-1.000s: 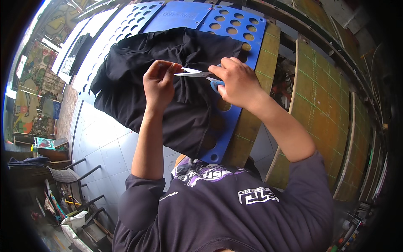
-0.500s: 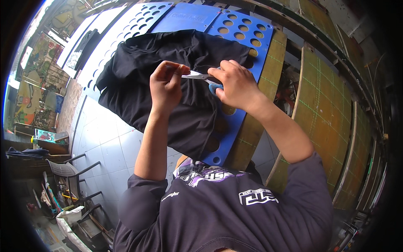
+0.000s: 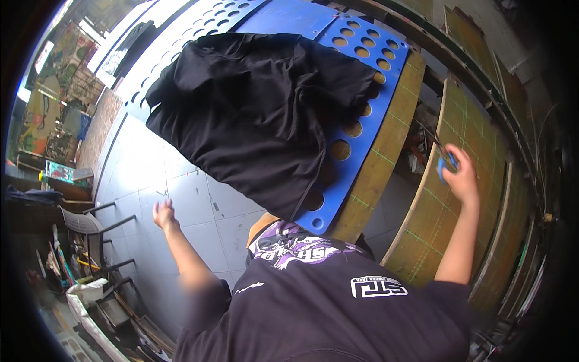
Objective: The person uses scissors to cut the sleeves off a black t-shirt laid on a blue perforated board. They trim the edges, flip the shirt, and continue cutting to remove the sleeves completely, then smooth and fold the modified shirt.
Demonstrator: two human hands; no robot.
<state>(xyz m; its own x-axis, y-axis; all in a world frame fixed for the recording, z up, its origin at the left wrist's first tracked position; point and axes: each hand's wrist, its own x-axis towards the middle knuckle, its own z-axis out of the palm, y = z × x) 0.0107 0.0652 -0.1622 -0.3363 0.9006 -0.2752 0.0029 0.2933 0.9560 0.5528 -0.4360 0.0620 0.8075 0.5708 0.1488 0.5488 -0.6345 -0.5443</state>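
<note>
My left hand (image 3: 164, 212) is out to the left of the black garment (image 3: 247, 114), over the tiled floor, fingers apart and holding nothing I can see. The garment lies rumpled across a blue folding board (image 3: 385, 84) with rows of round holes. My right hand (image 3: 461, 178) grips blue-handled scissors (image 3: 445, 161) out to the right of the board, over a gap between yellow-green panels, the blades angled toward the upper left.
Yellow-green gridded panels (image 3: 458, 211) on wooden frames stand at the right. A grey chair (image 3: 84, 222) sits at the left near tools and clutter. The tiled floor (image 3: 181, 163) shows under the board, with a few small scraps on it.
My hands have moved apart from over the garment: the left one down and leftward, opening its fingers, the right one rightward and down with the scissors. The garment appears slightly shifted in view.
</note>
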